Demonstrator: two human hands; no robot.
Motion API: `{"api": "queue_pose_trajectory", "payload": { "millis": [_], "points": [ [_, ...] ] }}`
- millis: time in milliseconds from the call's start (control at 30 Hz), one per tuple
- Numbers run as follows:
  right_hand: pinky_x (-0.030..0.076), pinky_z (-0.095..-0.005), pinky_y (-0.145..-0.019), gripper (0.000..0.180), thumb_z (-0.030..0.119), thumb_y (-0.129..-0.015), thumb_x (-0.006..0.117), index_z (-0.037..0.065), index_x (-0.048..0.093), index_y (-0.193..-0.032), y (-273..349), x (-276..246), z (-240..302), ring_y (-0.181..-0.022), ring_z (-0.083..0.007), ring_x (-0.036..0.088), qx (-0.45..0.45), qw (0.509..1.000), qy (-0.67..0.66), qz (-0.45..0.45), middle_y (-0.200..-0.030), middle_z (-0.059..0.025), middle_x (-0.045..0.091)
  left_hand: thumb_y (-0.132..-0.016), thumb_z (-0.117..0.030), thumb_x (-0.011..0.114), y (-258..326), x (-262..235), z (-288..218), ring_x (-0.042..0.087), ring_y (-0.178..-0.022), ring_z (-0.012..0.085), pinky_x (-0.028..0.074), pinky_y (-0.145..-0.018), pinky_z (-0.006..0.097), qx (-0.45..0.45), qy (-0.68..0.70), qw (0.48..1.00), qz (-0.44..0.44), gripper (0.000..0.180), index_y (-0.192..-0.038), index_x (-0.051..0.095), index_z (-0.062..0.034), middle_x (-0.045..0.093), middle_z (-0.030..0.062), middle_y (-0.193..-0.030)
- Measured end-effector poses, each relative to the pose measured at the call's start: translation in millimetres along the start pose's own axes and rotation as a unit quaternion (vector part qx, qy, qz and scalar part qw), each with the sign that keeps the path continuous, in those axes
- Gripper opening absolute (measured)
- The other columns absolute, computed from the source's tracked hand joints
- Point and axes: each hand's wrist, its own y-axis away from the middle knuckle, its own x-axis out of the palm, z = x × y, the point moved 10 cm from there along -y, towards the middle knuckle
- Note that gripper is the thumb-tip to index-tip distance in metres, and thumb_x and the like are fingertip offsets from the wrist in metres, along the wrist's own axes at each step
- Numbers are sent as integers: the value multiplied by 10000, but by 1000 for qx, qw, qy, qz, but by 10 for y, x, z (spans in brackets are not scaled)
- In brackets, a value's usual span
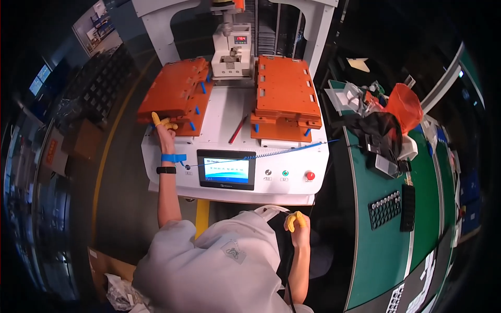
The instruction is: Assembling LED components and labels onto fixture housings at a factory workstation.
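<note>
My left hand [165, 126], with yellow finger cots, is at the near left corner of the left orange fixture [175, 88]. Its fingers grip the edge of that fixture's upper plate, one finger stretched along the side. A blue wrist strap [173, 158] and a black band circle this wrist. My right hand [297, 224], also in yellow finger cots, hangs low beside my grey garment [219, 255]. Its fingers are curled in, and whatever they hold is hidden. A second orange fixture [286, 88] lies flat on the right side of the white machine [229, 117].
A screwdriver head [227, 26] stands behind the fixtures. A red pen [238, 129] lies between them. In front are a touchscreen [226, 169], a red button [310, 176] and a coiled blue cord [266, 155]. The green bench [373, 261] at right carries bags and a black tray [384, 209].
</note>
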Motion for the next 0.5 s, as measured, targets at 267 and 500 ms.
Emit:
{"api": "queue_pose_trajectory", "payload": {
  "millis": [267,500],
  "points": [
    [419,-313,-543,399,320,-1029,533,73,531,-716,39,-4,-70,-578,-178,514,-9,999,-33,-11,-651,-57,531,-898,-714,530,33,-3,-526,522,-551,119,354,-486,240,71,-118,986,-90,685,-704,618,-63,566,20,-621],
    [438,-304,-550,378,331,-1024,538,35,625,-807,190,-103,-219,-568,-141,517,15,998,-47,-34,-690,-56,589,-928,-693,492,120,17,-749,605,-640,190,428,-589,343,131,-259,951,-109,777,-639,632,15,606,72,-615]
  ]
}}
